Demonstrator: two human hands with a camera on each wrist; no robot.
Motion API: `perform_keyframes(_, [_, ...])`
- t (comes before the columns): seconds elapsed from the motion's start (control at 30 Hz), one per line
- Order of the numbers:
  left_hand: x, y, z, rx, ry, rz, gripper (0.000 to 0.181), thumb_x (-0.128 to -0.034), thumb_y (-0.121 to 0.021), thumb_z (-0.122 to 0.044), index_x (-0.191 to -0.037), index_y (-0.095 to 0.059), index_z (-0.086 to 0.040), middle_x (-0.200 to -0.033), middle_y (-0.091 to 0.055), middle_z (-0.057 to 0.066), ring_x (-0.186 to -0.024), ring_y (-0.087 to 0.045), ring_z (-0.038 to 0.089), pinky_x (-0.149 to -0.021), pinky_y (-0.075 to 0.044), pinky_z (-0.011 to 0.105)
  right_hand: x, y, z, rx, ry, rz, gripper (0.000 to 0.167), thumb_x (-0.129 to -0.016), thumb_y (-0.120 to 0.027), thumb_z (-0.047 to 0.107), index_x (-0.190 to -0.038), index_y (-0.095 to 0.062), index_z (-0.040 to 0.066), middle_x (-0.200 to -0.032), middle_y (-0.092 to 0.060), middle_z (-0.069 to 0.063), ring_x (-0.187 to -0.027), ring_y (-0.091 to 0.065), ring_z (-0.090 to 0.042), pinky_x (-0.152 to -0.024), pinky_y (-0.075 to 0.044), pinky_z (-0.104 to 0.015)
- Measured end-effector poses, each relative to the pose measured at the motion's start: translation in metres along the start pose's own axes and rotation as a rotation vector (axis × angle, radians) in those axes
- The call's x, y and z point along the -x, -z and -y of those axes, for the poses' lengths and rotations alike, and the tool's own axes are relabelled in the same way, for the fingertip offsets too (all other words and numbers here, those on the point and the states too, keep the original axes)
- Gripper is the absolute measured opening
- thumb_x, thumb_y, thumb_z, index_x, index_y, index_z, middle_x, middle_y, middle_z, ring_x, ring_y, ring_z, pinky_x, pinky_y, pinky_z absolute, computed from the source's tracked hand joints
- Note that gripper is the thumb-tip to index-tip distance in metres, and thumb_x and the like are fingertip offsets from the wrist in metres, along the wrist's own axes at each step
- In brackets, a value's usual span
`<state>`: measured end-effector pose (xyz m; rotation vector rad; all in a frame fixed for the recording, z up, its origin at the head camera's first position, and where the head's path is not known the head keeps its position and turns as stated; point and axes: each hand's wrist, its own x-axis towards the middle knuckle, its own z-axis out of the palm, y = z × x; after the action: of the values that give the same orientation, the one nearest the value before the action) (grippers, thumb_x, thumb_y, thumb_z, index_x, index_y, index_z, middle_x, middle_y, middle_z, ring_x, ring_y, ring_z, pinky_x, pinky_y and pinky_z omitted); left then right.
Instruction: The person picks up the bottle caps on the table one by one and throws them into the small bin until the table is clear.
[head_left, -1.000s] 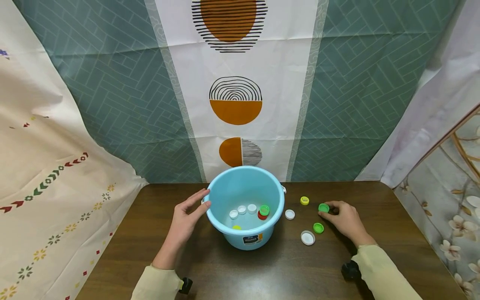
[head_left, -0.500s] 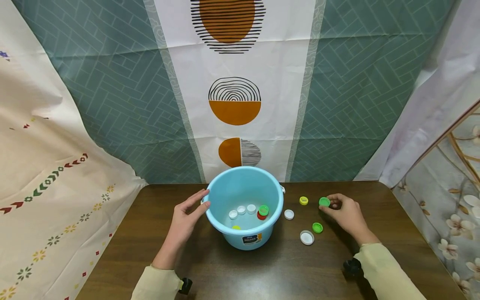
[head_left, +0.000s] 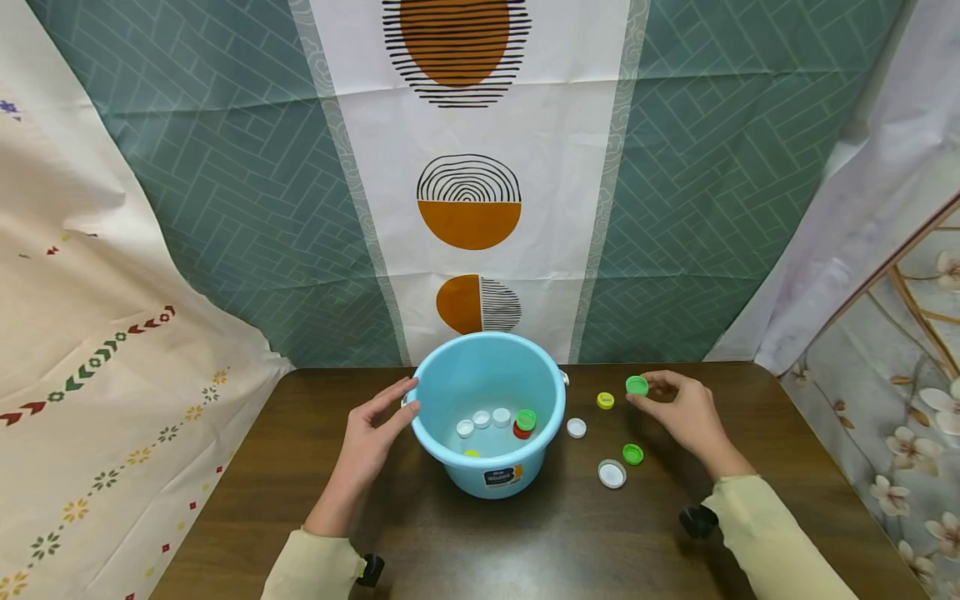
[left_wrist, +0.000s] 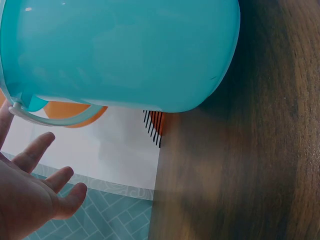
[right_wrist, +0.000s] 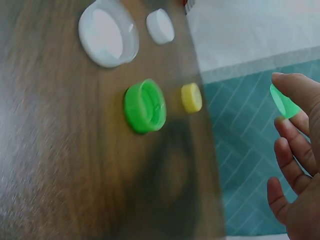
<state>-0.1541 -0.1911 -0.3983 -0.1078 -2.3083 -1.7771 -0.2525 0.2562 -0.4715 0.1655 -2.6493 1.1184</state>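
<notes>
My right hand (head_left: 688, 412) pinches a green bottle cap (head_left: 637, 386) between thumb and fingers, lifted off the table; in the right wrist view this cap (right_wrist: 285, 103) shows against the cloth. With fingers extended, my left hand (head_left: 369, 437) touches the left rim of a light blue bucket (head_left: 476, 367). Inside the bucket lie several white caps (head_left: 501, 417), a green cap (head_left: 526, 420) resting on a red cap (head_left: 521, 432), and a yellow cap (head_left: 471, 454) partly hidden by the near rim. Left wrist view: spread fingers beside the bucket's outer wall (left_wrist: 120, 55).
Right of the bucket, on the brown wooden table (head_left: 480, 558), lie a yellow cap (head_left: 605, 401), a small white cap (head_left: 576, 428), another green cap (head_left: 633, 454) and a larger white lid (head_left: 612, 474). A patterned cloth (head_left: 480, 117) hangs behind the table.
The right hand has raised the green cap from the table and carried it slightly away from me and left. My left hand stays at the bucket rim.
</notes>
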Motion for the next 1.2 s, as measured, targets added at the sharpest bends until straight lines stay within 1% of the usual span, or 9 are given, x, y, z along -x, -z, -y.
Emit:
perform_keyframes(0.13, [0.0,-0.001,-0.002,0.002,0.002,0.0,0.039,-0.086,-0.068,-0.026,-0.122,-0.064,-0.012,-0.133,-0.057,0.004,-0.131,-0.044,0.018,-0.108,-0.027,0.055,-0.003,0.002,0.014,-0.019,0.035,-0.002,0.046,-0.074,-0.073,0.05,-0.107,-0.067,0.019,-0.096,-0.068,0.0,-0.09,-0.06,-0.018,-0.07,-0.046,-0.026])
perform_keyframes(0.33, [0.0,-0.001,-0.003,0.006,0.001,0.002,0.039,-0.0859,-0.068,-0.026,-0.122,-0.063,-0.013,-0.133,-0.056,0.004,-0.132,-0.044,0.019,-0.108,-0.027,0.056,-0.006,0.004,0.038,-0.056,0.062,-0.019,0.046,-0.074,-0.072,0.052,-0.109,-0.067,0.023,-0.096,-0.067,0.005,-0.091,-0.059,-0.014,-0.071,-0.045,-0.024])
perform_keyframes(0.5, [-0.001,0.0,0.001,-0.005,-0.011,0.008,0.038,-0.0861,-0.068,-0.025,-0.123,-0.063,-0.015,-0.134,-0.056,0.004,-0.132,-0.044,0.022,-0.106,-0.028,0.06,-0.007,0.006,0.057,-0.09,0.068,-0.034,0.046,-0.073,-0.074,0.052,-0.109,-0.067,0.025,-0.096,-0.067,0.005,-0.092,-0.058,-0.014,-0.074,-0.046,-0.027])
perform_keyframes(0.7, [0.001,0.0,-0.003,0.001,-0.001,0.003,0.038,-0.0858,-0.068,-0.026,-0.122,-0.064,-0.014,-0.133,-0.056,0.005,-0.131,-0.044,0.02,-0.107,-0.028,0.057,-0.007,0.007,0.078,-0.143,0.079,-0.034,0.046,-0.073,-0.074,0.051,-0.109,-0.067,0.025,-0.099,-0.066,0.004,-0.094,-0.058,-0.015,-0.078,-0.048,-0.037])
perform_keyframes(0.83, [0.001,0.0,-0.004,0.008,0.002,0.001,0.039,-0.0856,-0.068,-0.027,-0.122,-0.064,-0.012,-0.133,-0.056,0.005,-0.131,-0.044,0.019,-0.108,-0.027,0.056,-0.007,0.005,0.091,-0.169,0.099,-0.033,0.047,-0.074,-0.074,0.049,-0.112,-0.066,0.023,-0.104,-0.065,0.003,-0.098,-0.057,-0.018,-0.08,-0.048,-0.039])
perform_keyframes(1.07, [0.0,0.0,-0.001,0.006,0.008,-0.001,0.039,-0.0857,-0.068,-0.025,-0.122,-0.063,-0.012,-0.132,-0.057,0.003,-0.132,-0.044,0.018,-0.109,-0.028,0.054,-0.008,-0.003,0.116,-0.211,0.122,0.007,0.046,-0.075,-0.073,0.05,-0.114,-0.066,0.026,-0.109,-0.064,0.005,-0.103,-0.054,-0.016,-0.08,-0.048,-0.039])
perform_keyframes(1.2, [0.0,-0.001,-0.001,0.004,0.012,-0.002,0.039,-0.0858,-0.068,-0.025,-0.122,-0.063,-0.012,-0.132,-0.057,0.003,-0.132,-0.044,0.018,-0.109,-0.028,0.054,-0.009,-0.007,0.13,-0.257,0.142,0.029,0.045,-0.075,-0.074,0.047,-0.114,-0.065,0.025,-0.109,-0.063,0.004,-0.104,-0.054,-0.018,-0.082,-0.051,-0.04])
